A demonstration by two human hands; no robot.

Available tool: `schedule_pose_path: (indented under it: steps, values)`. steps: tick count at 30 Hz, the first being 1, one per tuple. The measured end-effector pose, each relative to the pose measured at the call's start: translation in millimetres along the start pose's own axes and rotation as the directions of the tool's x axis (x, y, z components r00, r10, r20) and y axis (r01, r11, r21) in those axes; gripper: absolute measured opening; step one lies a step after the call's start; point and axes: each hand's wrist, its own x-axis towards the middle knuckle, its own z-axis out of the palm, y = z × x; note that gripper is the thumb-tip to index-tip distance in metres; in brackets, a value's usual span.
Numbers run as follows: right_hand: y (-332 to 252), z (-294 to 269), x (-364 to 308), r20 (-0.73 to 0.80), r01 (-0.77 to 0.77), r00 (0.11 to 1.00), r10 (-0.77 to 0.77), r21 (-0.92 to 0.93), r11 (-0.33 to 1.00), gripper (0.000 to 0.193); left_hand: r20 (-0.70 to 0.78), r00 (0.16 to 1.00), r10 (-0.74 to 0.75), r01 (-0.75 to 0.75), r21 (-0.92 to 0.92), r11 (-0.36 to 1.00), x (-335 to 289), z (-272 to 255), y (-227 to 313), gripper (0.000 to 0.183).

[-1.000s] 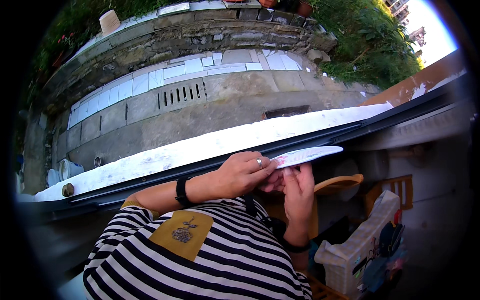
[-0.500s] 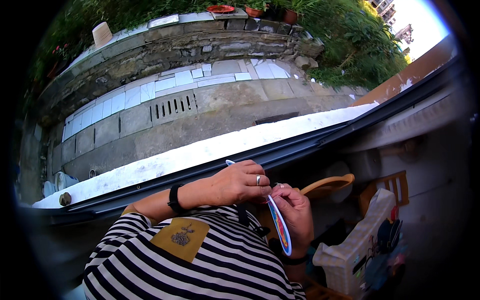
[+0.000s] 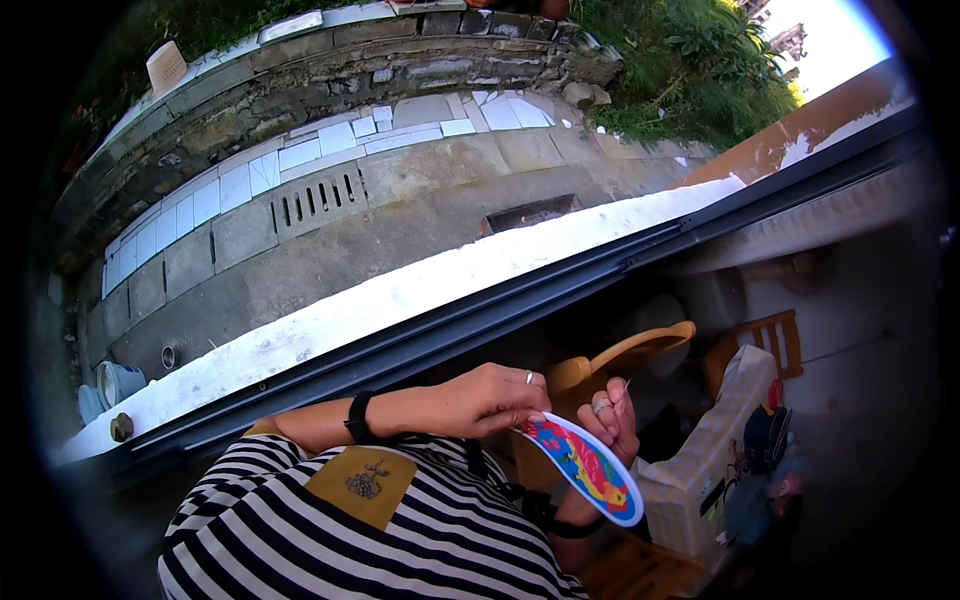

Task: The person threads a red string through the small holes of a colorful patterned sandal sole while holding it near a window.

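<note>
A narrow gap is lying between the left hand (image 3: 492, 398) and the right hand (image 3: 612, 418), and the patterned insole (image 3: 590, 465) is blocking it from below, stretching from the left fingertips across in front of the right wrist. Above the hands, a dark window track (image 3: 450, 332) is running diagonally; the shadowed room beneath it is widening toward the right and narrowing toward the left forearm. A curved wooden chair back (image 3: 645, 348) is standing in the way just above the right hand. Farther right, a checked tablecloth (image 3: 690, 470) is bounding the sideways space. The striped shirt (image 3: 430, 530) is filling the area below the left forearm.
</note>
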Motion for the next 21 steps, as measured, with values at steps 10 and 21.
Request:
schedule_pose_path:
  steps: [10,21]
  values:
    - [-172,-114,-178,-0.309,0.419,0.756,-0.577,-0.450,0.789,0.007,-0.726,0.657,-0.205,-0.046,-0.310,0.950,-43,-88,37,0.017]
    - [-133,-104,-163,-0.016,-0.004,0.464,-0.886,-1.000,0.016,0.018,-0.074,0.848,-0.525,0.052,-0.974,0.222,8,24,-7,0.023]
